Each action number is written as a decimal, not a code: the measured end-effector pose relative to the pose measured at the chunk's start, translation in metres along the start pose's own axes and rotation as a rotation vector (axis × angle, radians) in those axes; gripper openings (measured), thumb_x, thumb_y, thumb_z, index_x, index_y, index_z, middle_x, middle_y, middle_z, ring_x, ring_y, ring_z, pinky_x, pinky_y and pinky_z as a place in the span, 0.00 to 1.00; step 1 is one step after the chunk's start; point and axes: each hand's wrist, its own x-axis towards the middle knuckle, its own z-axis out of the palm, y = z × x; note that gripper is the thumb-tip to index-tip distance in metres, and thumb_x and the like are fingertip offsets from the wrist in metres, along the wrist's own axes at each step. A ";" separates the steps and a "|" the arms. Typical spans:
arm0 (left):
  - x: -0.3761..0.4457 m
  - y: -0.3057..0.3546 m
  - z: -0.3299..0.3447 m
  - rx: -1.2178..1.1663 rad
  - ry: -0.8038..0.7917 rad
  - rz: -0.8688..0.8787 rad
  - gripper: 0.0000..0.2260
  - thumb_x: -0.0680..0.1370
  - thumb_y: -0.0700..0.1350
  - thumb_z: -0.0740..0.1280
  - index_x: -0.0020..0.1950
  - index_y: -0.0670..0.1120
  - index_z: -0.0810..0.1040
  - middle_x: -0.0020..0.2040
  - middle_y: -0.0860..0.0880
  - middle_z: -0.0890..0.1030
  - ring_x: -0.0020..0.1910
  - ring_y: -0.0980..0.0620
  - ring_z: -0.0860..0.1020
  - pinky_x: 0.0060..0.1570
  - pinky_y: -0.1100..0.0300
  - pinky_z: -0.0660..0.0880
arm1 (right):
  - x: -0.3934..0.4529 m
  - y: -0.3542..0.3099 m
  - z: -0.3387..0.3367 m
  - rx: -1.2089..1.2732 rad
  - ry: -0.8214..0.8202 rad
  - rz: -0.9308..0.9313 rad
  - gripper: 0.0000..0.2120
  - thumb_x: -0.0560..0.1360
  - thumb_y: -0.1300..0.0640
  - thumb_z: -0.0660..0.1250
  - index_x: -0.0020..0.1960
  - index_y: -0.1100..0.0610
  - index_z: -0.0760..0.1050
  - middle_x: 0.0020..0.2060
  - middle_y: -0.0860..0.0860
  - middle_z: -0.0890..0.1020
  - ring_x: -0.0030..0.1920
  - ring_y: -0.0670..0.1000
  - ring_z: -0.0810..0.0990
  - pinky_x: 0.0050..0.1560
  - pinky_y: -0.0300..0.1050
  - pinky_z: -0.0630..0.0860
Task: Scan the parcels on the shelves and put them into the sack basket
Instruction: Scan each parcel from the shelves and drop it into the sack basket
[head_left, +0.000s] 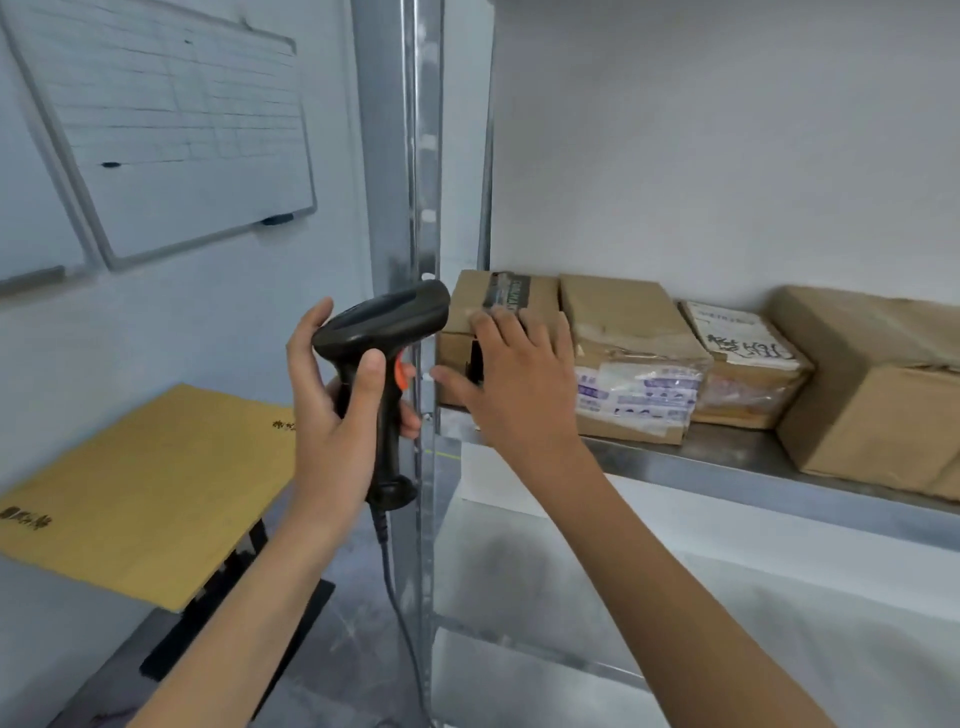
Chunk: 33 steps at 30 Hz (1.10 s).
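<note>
**Reaching for the leftmost parcel, scanner at the ready**

My left hand is wrapped round the grip of the black plastic handheld barcode scanner, thumb up the back of the handle and fingers curled near its orange trigger; the black cord hangs from the base. My right hand lies on the small brown cardboard box with a dark tape strip on top, fingers spread and fairly straight over its upper front edge, thumb out by the left corner. I am touching the box, not yet gripping it.

This box sits at the left end of the grey metal shelf, tight against the perforated steel upright. Beside it stand a brown cardboard parcel with a crinkled clear plastic label pouch on its front, then a flatter parcel with a white handwritten label, and a larger plain cardboard carton at the right.

I judge this to be the start of one scan: next I need to close on the box, draw it clear of its neighbour and turn a barcode toward the scanner's window. The cardboard looks matt, slightly creased and stiff, so it should slide easily on smooth metal. The sack basket is out of sight.
</note>
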 end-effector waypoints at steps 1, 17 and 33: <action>0.001 0.000 -0.004 -0.016 -0.011 -0.008 0.21 0.81 0.52 0.63 0.73 0.60 0.61 0.41 0.50 0.80 0.31 0.47 0.77 0.35 0.58 0.79 | -0.001 -0.002 0.000 0.015 0.015 0.028 0.34 0.77 0.29 0.57 0.71 0.52 0.71 0.70 0.50 0.74 0.72 0.57 0.67 0.77 0.62 0.50; 0.005 -0.008 -0.050 -0.097 -0.043 -0.109 0.20 0.82 0.52 0.63 0.71 0.63 0.62 0.44 0.46 0.82 0.30 0.47 0.79 0.37 0.56 0.80 | -0.001 -0.010 -0.003 -0.022 0.123 0.156 0.28 0.73 0.31 0.66 0.56 0.56 0.78 0.54 0.52 0.81 0.58 0.59 0.77 0.74 0.67 0.58; -0.011 -0.023 -0.039 -0.163 -0.070 -0.158 0.20 0.82 0.49 0.63 0.72 0.60 0.63 0.45 0.41 0.80 0.32 0.46 0.78 0.35 0.57 0.80 | -0.056 -0.051 0.004 -0.078 0.467 0.245 0.24 0.72 0.37 0.71 0.54 0.57 0.79 0.61 0.54 0.81 0.65 0.61 0.76 0.64 0.66 0.67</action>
